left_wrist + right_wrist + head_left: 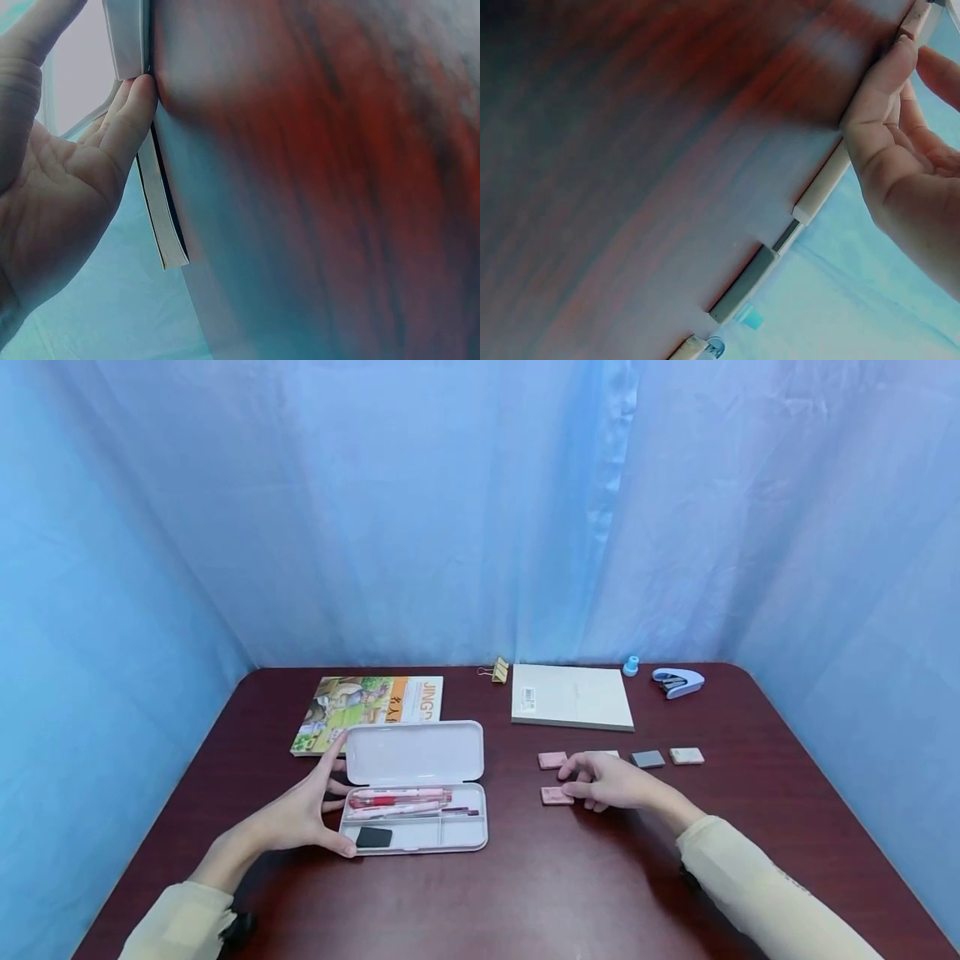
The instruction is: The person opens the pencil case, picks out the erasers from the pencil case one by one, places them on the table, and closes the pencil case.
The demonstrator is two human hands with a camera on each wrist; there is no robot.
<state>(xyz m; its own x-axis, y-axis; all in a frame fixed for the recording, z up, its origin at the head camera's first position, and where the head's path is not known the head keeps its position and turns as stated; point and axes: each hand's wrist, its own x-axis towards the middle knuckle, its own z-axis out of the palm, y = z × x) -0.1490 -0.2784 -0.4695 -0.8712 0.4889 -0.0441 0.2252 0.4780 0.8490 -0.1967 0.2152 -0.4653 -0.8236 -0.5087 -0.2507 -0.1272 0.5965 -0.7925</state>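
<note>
Walls: pale blue draped fabric curtains (465, 510) on three sides
Furniture: dark reddish-brown wooden table (525, 893)
Light: soft, even

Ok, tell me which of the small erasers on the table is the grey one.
The grey eraser lies in the back row, second from the right, between a partly hidden pale one and the pinkish-cream end one. The two on the left are pink.

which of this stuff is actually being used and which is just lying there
In use: left hand steadying the open pencil case; right hand on the near pink eraser.

Lying about: picture book, notebook, stapler, binder clip, grey eraser.
</note>
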